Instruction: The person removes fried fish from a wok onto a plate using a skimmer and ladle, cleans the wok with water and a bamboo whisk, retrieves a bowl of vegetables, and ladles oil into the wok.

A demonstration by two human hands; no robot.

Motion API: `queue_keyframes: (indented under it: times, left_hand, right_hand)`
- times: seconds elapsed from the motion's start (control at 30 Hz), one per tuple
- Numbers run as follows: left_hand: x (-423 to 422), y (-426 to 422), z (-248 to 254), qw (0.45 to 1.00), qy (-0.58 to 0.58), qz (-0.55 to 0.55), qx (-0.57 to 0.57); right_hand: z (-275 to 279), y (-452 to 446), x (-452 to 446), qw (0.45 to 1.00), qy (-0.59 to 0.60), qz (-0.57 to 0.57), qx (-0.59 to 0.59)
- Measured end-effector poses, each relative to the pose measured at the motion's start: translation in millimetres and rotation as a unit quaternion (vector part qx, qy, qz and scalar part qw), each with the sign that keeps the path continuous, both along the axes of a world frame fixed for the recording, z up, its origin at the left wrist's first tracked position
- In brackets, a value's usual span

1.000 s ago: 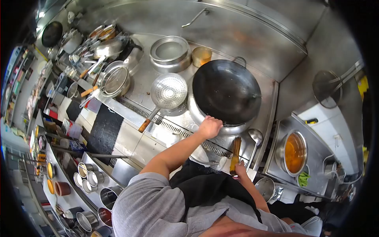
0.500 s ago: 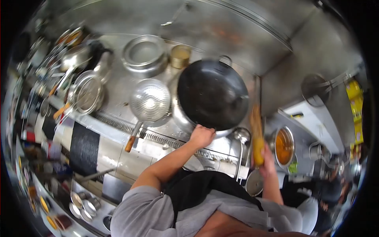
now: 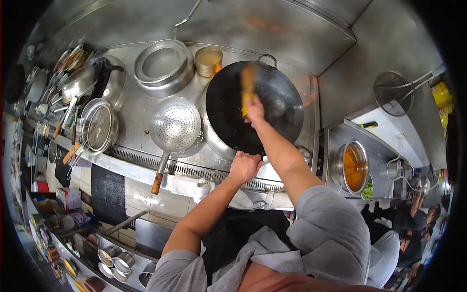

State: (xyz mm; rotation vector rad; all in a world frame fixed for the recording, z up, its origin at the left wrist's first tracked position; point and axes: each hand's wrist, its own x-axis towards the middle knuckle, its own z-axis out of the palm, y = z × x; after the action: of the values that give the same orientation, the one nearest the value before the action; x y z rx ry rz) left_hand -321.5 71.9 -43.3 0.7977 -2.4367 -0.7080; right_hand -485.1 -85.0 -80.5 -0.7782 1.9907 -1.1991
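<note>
A large black wok (image 3: 279,112) sits on the stove, its loop handle at the far rim. At its near rim, my left hand (image 3: 245,168) is closed on the edge. Over the wok's upper left part, my right hand (image 3: 254,109) grips a bamboo brush (image 3: 247,90) by its yellow-wrapped part; the brush's far end is blurred. Left of the wok lies a perforated strainer (image 3: 175,124) with a wooden handle pointing toward me.
Behind the strainer stand a large metal pot (image 3: 163,68) and a small container (image 3: 208,60). Stacked sieves (image 3: 98,127) are at the left. A bowl of orange liquid (image 3: 354,167) stands at the right. Other people (image 3: 411,219) are at the lower right.
My right hand has carried the brush up from the wok's right side to over the wok. My left hand remains on the near rim. The view has shifted to the right.
</note>
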Motion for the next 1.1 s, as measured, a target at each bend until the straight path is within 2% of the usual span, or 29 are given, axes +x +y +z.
queue_keyframes:
  times: [0.03,0.07,0.1,0.13,0.17,0.23,0.27,0.3,0.37,0.4,0.47,0.5,0.53,0.57,0.6,0.63,0.7,0.73,0.8,0.83,0.87,0.9,0.93,0.97,1.0,1.03,1.07,1.1]
  left_hand:
    - [-1.1,-4.2,1.8,1.000,0.007,-0.005,-0.004]
    - [-2.2,-4.2,-0.5,1.000,0.000,-0.007,-0.011]
    - [-5.1,-7.4,1.6,1.000,0.008,-0.013,-0.012]
    - [-5.6,-4.7,2.6,1.000,0.003,-0.003,0.002]
    - [-4.2,-0.7,4.1,1.000,-0.005,0.007,0.014]
    - [-3.5,-1.7,7.4,1.000,-0.004,0.007,0.015]
    - [-2.9,-1.9,3.9,1.000,-0.006,0.007,0.016]
    - [-3.9,-0.9,2.1,1.000,-0.005,0.010,0.019]
    - [-4.4,0.8,4.1,1.000,-0.010,0.009,0.023]
    - [-3.3,-0.2,4.6,1.000,-0.018,0.006,0.020]
    - [-0.2,-3.5,1.6,1.000,-0.008,-0.003,0.011]
    - [0.8,-2.6,-0.6,1.000,0.005,-0.016,0.004]
    - [2.7,-3.1,1.1,1.000,-0.004,-0.022,-0.001]
    - [4.3,-1.0,-2.1,1.000,-0.006,-0.023,0.000]
    - [4.1,-2.2,-6.2,1.000,0.009,-0.029,-0.005]
    - [3.5,-4.6,-8.2,0.999,0.023,-0.034,-0.011]
    - [2.9,-4.4,-6.3,0.999,0.012,-0.033,-0.015]
    - [3.4,-2.2,-4.5,1.000,0.002,-0.026,-0.009]
    - [2.2,-1.0,5.1,0.999,-0.030,-0.023,0.003]
    - [1.9,-1.3,4.7,0.999,-0.029,-0.030,0.000]
    - [1.4,-0.9,1.6,0.999,-0.029,-0.022,-0.001]
    - [1.0,0.9,-0.1,1.000,-0.029,-0.011,0.000]
    - [2.1,0.1,2.3,0.999,-0.030,-0.014,0.009]
    - [3.2,0.4,3.9,0.999,-0.029,-0.013,0.008]
    - [3.3,-0.5,5.5,0.999,-0.032,-0.011,0.005]
    - [4.0,0.6,5.6,0.999,-0.038,-0.011,0.002]
    - [4.8,2.4,3.9,0.999,-0.040,-0.018,0.003]
    - [3.7,1.2,1.2,0.999,-0.030,-0.015,0.000]
  right_hand:
    - [6.5,16.2,7.6,0.993,-0.014,0.103,0.050]
    - [-12.4,30.7,-5.0,0.958,0.193,0.210,-0.021]
    - [-32.9,45.1,-26.9,0.865,0.388,0.309,-0.082]
    - [33.1,64.5,-44.0,0.854,0.388,0.333,0.091]
    - [53.7,63.4,-88.2,0.873,0.313,0.331,0.174]
    - [105.5,61.3,-166.4,0.795,0.467,0.149,0.358]
    - [116.5,66.2,-200.4,0.809,0.492,0.038,0.318]
    - [137.6,68.3,-213.9,0.854,0.443,-0.084,0.258]
    - [157.4,87.5,-224.2,0.881,0.418,-0.191,0.111]
    - [150.0,92.4,-217.4,0.882,0.415,-0.191,0.115]
    - [127.1,89.1,-190.9,0.887,0.423,-0.142,0.117]
    - [112.9,86.0,-166.1,0.889,0.413,-0.089,0.178]
    - [71.3,76.4,-156.7,0.887,0.403,-0.038,0.224]
    - [44.9,73.7,-127.0,0.911,0.362,0.024,0.197]
    - [36.2,70.6,-84.6,0.918,0.304,0.079,0.241]
    - [20.6,67.7,-47.6,0.943,0.260,0.117,0.172]
    - [63.9,79.2,16.5,0.961,0.033,0.226,0.158]
    - [55.1,91.6,10.7,0.962,0.025,0.218,0.162]
    - [56.5,109.3,-35.6,0.891,0.128,0.420,0.119]
    - [73.5,120.4,-74.0,0.866,0.188,0.409,0.218]
    - [71.5,127.7,-126.9,0.871,0.236,0.375,0.212]
    - [109.2,128.1,-163.3,0.747,0.472,0.353,0.307]
    - [150.5,129.9,-171.8,0.798,0.457,0.107,0.377]
    - [161.4,132.5,-190.0,0.806,0.501,-0.004,0.315]
    - [177.3,134.7,-203.0,0.891,0.396,-0.098,0.200]
    - [186.1,140.2,-209.9,0.939,0.274,-0.189,0.080]
    - [179.8,153.0,-207.2,0.939,0.272,-0.195,0.083]
    - [167.4,169.2,-203.0,0.950,0.229,-0.210,-0.018]
